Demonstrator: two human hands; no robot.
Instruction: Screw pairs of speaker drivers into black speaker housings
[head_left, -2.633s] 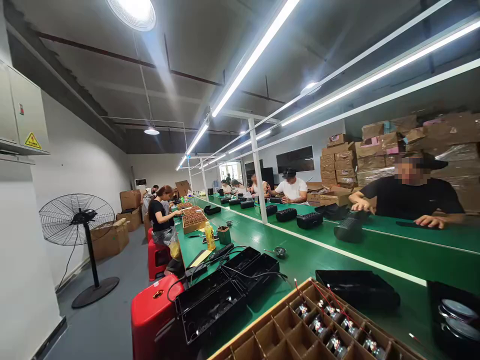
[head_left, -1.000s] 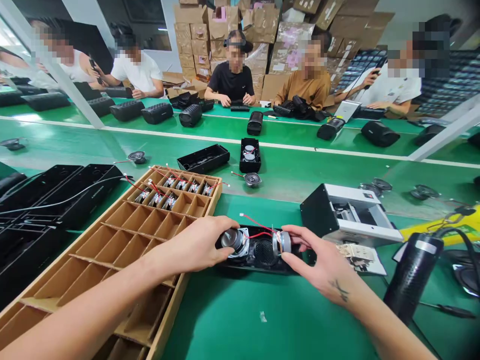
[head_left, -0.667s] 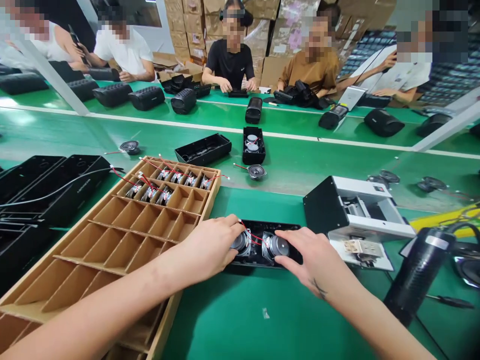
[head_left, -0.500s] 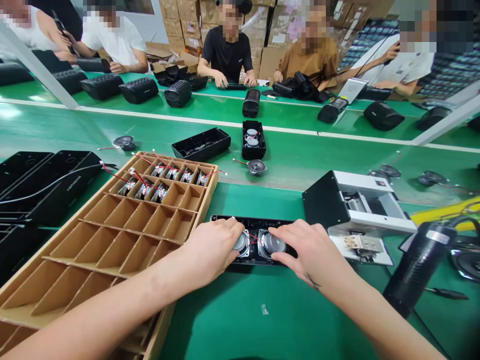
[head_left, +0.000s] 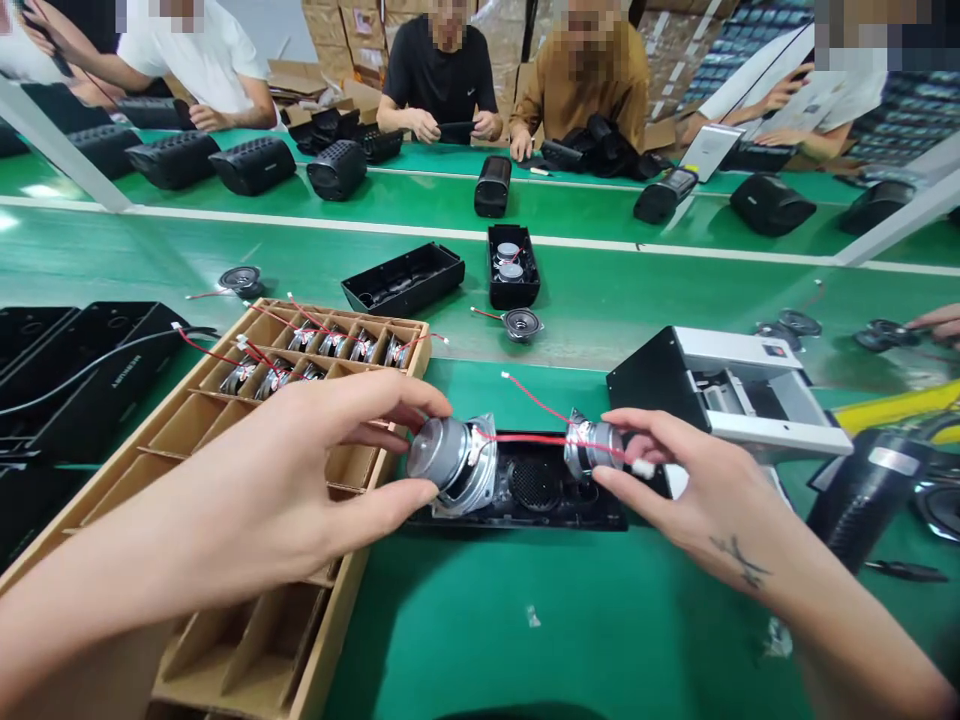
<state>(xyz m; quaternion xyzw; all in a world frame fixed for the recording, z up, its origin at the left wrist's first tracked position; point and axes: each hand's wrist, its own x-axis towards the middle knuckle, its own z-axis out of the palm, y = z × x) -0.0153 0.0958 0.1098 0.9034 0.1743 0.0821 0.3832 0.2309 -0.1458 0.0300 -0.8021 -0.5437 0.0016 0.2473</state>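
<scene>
My left hand (head_left: 360,460) grips a round speaker driver (head_left: 450,465) by its magnet, thumb below and fingers above. Between the thumb and fingers of my right hand (head_left: 667,465) is a second speaker driver (head_left: 596,445), turned on its side. Red wires with white plugs (head_left: 525,438) run across between the two drivers. Both are raised above a long black speaker housing (head_left: 517,520) lying on the green bench; a round mesh grille shows inside it. My left hand hides the housing's left end.
A cardboard divider tray (head_left: 427,350) with several drivers stands at left. A black-and-silver machine (head_left: 739,390) sits at right, near a black cylindrical tool (head_left: 862,490). Housings (head_left: 405,280) and a loose driver (head_left: 523,324) lie beyond. Several people work across the bench.
Both drivers have been lifted out of the black housing, one in each hand, and tilted. A co-worker's hand has appeared at the right edge by a loose driver.
</scene>
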